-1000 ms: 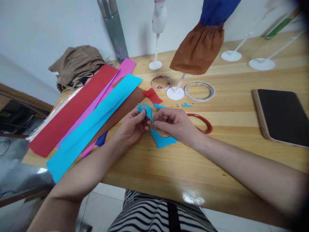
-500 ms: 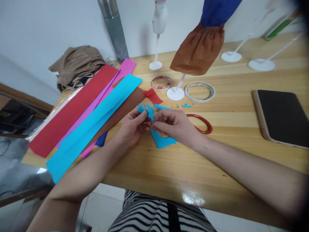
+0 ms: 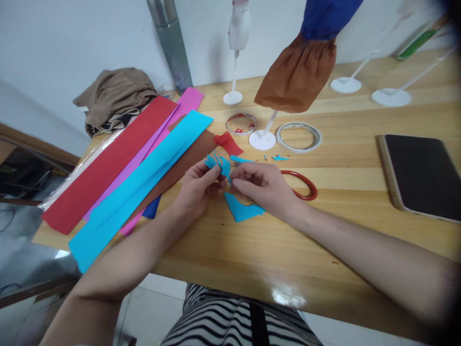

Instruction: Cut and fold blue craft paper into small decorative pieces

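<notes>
A small piece of light-blue crepe paper (image 3: pixel 219 165) with a jagged, cut upper edge is pinched between the thumb and fingers of my left hand (image 3: pixel 197 188). Close against its lower right side, my right hand (image 3: pixel 265 185) has thumb and forefinger pressed together; whatever is between those tips is too small to make out. Below the hands a flat blue paper scrap (image 3: pixel 239 211) lies on the table. A red loop (image 3: pixel 306 185), like a scissors handle, shows beside my right hand, its other end hidden. A narrow blue strip (image 3: pixel 239 159) lies just beyond the fingers.
Long paper strips in red (image 3: pixel 115 161), blue (image 3: pixel 144 185), pink and brown lie at left. A doll stand with a brown paper skirt (image 3: pixel 297 74) rises behind two tape rolls, one being white (image 3: pixel 298 137). A dark-screened tablet (image 3: pixel 423 175) lies right; a flask (image 3: pixel 171 48) stands behind.
My right fingertips have shifted very slightly to the right at the base of the blue paper piece. A tiny dark-red speck now shows on the table below the hands. Otherwise little differs.
</notes>
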Tool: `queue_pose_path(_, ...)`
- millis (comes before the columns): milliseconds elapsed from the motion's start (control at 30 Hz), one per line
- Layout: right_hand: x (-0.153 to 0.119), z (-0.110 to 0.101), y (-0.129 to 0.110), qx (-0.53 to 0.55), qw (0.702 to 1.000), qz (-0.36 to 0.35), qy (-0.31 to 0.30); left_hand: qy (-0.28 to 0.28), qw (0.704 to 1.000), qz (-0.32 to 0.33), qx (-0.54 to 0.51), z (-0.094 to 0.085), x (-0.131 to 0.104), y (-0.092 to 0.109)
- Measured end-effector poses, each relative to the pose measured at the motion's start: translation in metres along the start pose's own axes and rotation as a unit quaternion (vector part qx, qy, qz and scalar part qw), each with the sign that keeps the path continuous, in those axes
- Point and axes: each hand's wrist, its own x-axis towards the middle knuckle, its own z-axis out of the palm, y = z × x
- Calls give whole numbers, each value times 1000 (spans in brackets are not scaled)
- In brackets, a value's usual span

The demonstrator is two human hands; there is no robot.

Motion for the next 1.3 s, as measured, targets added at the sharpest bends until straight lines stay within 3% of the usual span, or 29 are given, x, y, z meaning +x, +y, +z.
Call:
queue_pose_path(200,0,-1,-3,7,999,-36,31,-9,999,1,33,3,-2,1)
queue_pose_path(467,1,1,2,-1,997,-51,53,18,992,66,109,8,-7,0)
queue_pose_path(833,4,-2,6,-25,993,-83,84,-21,991,70,109,7,-4,0)
queue_pose_path(1100,3,0,-1,53,996,-41,50,-6,995,32,91,7,-4,1)
queue_pose_path(1300,4,1,0,69,996,-7,60,7,996,18,88,5,-3,2)
